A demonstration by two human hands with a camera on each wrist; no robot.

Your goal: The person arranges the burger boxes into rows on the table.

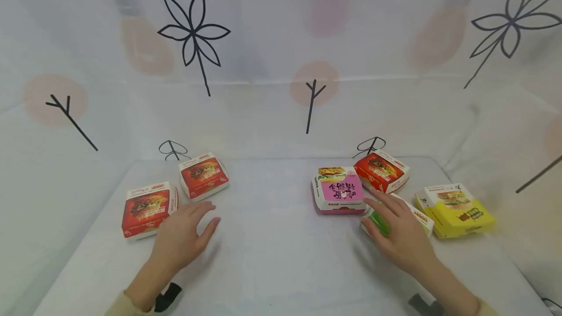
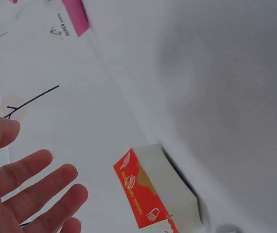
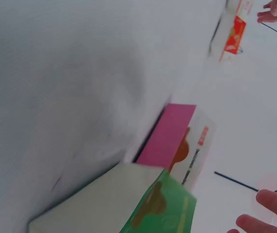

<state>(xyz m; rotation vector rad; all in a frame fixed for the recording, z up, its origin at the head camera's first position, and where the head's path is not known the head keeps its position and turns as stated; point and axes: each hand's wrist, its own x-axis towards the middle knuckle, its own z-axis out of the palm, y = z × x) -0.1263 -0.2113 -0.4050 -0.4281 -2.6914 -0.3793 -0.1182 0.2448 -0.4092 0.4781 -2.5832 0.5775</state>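
My left hand [image 1: 179, 236] is held over the table with fingers loosely spread and nothing in it. Nearest to it is a red burger box [image 1: 146, 210], partly overlapped by the hand; a second red burger box [image 1: 204, 177] lies just beyond. On the other side my right hand [image 1: 400, 233] hovers over a green-and-white burger box [image 1: 422, 219], its fingers relaxed and grasping nothing. That hand hides much of the green box. A pink burger box [image 1: 338, 190] sits just left of its fingertips. In the right wrist view the green box [image 3: 165, 206] stands near the pink box [image 3: 165, 141].
Behind the pink box lies another red burger box [image 1: 382, 171] at the back right. A yellow burger box [image 1: 455, 210] is at the far right. White cloth [image 1: 272, 238] covers the table, and a printed white curtain [image 1: 254, 111] rises at its back edge.
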